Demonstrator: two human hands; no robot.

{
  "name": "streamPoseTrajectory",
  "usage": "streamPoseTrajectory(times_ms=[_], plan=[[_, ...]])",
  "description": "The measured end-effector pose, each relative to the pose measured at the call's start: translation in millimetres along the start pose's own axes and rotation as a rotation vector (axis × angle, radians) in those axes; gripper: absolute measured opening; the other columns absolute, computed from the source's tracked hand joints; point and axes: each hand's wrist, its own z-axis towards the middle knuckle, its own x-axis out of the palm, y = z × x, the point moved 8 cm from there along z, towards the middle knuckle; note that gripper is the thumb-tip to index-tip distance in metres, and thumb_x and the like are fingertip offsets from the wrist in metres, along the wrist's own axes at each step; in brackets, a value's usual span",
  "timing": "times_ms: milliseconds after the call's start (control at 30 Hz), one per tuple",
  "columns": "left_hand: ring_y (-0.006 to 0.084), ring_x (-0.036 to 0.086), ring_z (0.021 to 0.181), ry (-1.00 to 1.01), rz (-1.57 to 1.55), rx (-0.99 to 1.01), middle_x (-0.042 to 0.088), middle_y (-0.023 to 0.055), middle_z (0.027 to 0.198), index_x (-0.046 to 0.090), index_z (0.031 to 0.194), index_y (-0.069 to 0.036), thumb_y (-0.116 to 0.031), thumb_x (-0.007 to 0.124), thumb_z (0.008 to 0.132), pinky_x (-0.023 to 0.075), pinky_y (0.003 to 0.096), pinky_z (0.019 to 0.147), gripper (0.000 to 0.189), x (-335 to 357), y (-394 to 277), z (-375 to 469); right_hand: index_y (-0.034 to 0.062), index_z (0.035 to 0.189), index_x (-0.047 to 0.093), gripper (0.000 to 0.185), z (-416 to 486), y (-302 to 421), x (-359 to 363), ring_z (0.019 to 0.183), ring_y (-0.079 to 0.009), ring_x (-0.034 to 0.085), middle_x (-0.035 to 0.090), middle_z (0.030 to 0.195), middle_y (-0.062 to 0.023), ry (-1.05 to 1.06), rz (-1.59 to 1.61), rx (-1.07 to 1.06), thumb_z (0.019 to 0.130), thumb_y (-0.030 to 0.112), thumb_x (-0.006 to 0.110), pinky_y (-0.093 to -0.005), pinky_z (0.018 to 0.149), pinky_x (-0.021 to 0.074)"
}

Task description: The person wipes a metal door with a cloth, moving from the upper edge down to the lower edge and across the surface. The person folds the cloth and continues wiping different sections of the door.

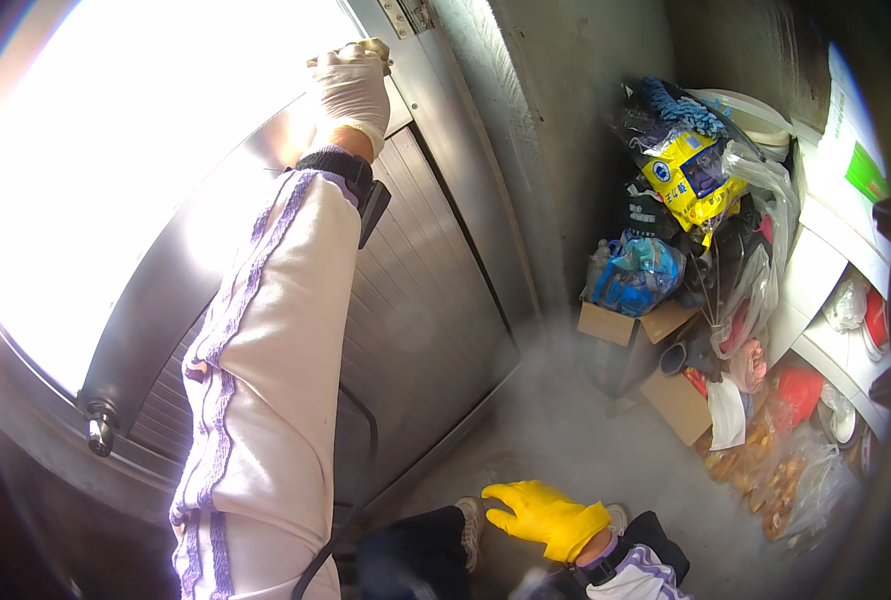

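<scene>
My left hand (352, 88), in a thin white glove, is raised high against the metal door (423, 247). Its fingers are closed on a brownish-yellow cloth (373, 49), pressed at the edge of the bright glass pane (153, 97) near the door's upper frame. Most of the cloth is hidden behind the fingers. Low in front of me hangs my right hand (543, 517), in a yellow rubber glove, with thumb and fingers apart and nothing in it. A black cable (367, 427) runs down beside my left sleeve.
A hinge (400, 15) sits at the frame's top. At the right, a blue bag (633, 277) rests on an open cardboard box (607, 322). Around it are a yellow package (689, 180), a white bucket (772, 135), white shelving (809, 255) and a bag of brownish pieces (768, 480) on the floor.
</scene>
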Motion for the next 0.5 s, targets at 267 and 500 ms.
streamPoseTrajectory(times_ms=[267,500], plan=[[0.0331,0.058,0.108,0.030,-0.075,0.023,0.062,0.0120,0.115,0.062,0.104,-0.007,-0.010,0.056,0.088,0.0506,0.0415,0.091,0.018,-14.7,64.9,-38.4,0.0104,0.130,0.055,0.045,12.3,1.5,-0.8,0.118,-0.0384,0.052,0.059,0.127,-0.0171,0.038,-0.066,0.057,0.094,0.037,0.056,-0.0436,0.102,0.0408],[0.0313,0.058,0.102,-0.035,0.014,-0.011,0.062,0.0099,0.109,0.063,0.112,-0.008,-0.016,0.062,0.088,0.0515,0.0404,0.086,0.026,-61.1,170.8,-138.5,0.0097,0.131,0.054,0.047,9.7,6.9,0.1,0.120,-0.0379,0.051,0.058,0.128,-0.0169,0.090,-0.096,0.098,0.094,0.038,0.056,-0.0429,0.102,0.0405]])
